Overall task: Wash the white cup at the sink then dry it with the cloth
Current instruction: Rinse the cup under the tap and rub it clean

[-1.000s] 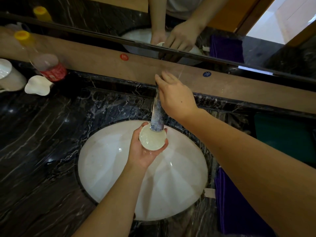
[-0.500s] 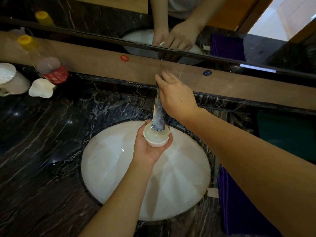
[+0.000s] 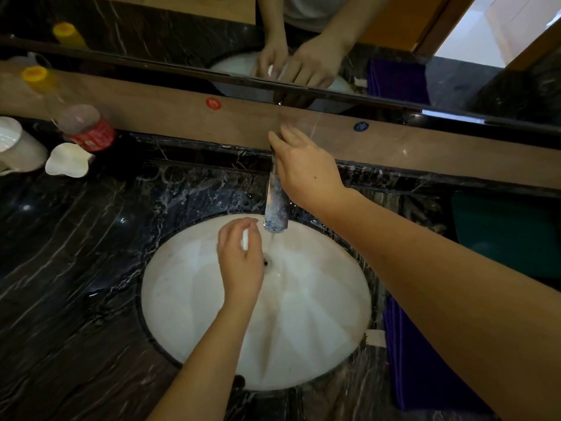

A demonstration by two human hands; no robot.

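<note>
My left hand (image 3: 241, 256) is over the white sink basin (image 3: 188, 299), knuckles up, wrapped around the small white cup (image 3: 245, 239). Only a sliver of the cup shows between my fingers, tipped on its side just left of the water stream. A thin stream runs from the metal faucet spout (image 3: 277, 205) down to the drain (image 3: 267, 263). My right hand (image 3: 306, 168) rests on top of the faucet at its base, fingers closed over the handle. The purple cloth (image 3: 425, 360) lies on the counter right of the basin.
A black marble counter (image 3: 76, 268) surrounds the basin. At the far left stand a white mug (image 3: 18, 147), a small white dish (image 3: 68, 161) and a plastic bottle with a red label (image 3: 85, 126). A green cloth (image 3: 504, 232) lies at the right. A mirror runs along the back.
My left hand has turned over and tipped the cup from upright under the spout onto its side, shifting left. Right hand stays on the faucet.
</note>
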